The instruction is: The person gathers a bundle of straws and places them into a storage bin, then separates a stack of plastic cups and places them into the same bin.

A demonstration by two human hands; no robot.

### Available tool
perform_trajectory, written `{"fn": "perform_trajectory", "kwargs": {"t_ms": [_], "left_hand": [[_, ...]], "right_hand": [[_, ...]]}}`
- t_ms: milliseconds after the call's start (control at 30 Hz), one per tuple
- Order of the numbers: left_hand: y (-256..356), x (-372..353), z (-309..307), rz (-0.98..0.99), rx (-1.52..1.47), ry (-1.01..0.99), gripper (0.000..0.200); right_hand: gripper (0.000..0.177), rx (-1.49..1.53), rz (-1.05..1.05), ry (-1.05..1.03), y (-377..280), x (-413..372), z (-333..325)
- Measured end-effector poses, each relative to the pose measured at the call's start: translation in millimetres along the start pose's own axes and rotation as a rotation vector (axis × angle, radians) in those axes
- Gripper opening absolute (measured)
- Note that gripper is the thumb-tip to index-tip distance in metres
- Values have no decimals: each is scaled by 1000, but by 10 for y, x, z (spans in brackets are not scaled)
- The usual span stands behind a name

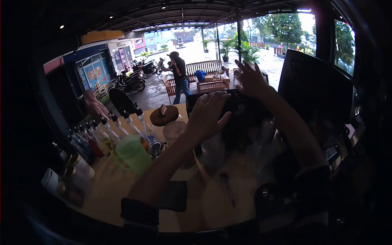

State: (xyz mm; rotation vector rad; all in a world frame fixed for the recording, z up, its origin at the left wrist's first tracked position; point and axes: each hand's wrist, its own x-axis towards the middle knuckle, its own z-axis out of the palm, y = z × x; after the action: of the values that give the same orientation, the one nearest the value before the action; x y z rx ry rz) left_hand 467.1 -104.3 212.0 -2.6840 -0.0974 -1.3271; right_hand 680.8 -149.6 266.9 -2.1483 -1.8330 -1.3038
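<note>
My left hand [209, 114] is raised over the counter with its fingers reaching forward and the thumb apart. It is near the top edge of a dark box-like object [241, 110], and whether it touches it is unclear. Higher up on the right, my right hand [251, 79] has its fingers spread, with nothing seen in it. Left of my left hand are a round wooden lid [164, 115] with a knob and a pale round container [174, 130]. A green pitcher [133, 153] stands beside my left forearm. Clear plastic items [212, 151] sit below the hands.
Pump bottles [126, 118] and jars [77, 169] line the counter's left side. A spoon-like tool [227, 188] and a dark cloth [173, 196] lie in front. A dark monitor-like panel [316, 85] rises at right. Beyond are a standing person [178, 75], another person [94, 104], and wooden benches [204, 69].
</note>
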Motion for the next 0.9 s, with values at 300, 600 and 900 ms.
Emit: {"fn": "perform_trajectory", "kwargs": {"t_ms": [300, 600, 900], "left_hand": [[42, -1151, -940, -193, -262, -194, 52], [182, -2277, -614, -362, -574, -190, 48], [458, -2591, -547, -661, -766, -185, 44]], "right_hand": [[48, 564, 1, 253, -1144, -901, -762], [92, 1217, 589, 79, -2138, -1658, 187], [117, 1136, 668, 228, -2299, -1443, 855]]}}
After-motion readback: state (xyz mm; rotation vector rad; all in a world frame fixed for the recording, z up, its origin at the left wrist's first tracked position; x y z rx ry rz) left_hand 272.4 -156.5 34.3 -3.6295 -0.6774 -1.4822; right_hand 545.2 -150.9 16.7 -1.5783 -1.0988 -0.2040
